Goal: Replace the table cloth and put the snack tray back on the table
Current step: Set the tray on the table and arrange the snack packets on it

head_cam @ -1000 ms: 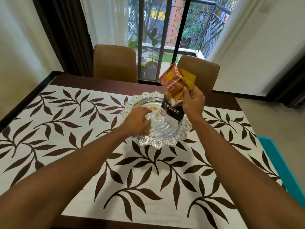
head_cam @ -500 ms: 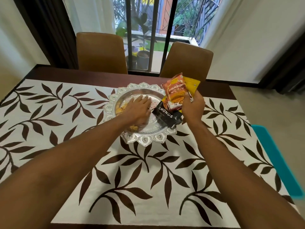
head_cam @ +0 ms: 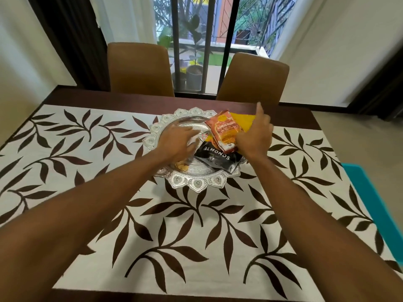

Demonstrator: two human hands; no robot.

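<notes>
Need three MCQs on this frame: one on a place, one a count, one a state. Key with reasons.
1. Where is the black almonds packet? A) on the silver tray B) on the floor C) on the windowsill
2. How many brown chairs stand behind the table? A) one B) two C) four
3. The leaf-print tablecloth is: A) spread flat B) folded C) rolled up
Key: 1A, it lies on the tray; 2B, two backs show; 3A, it lies flat under the tray.
</notes>
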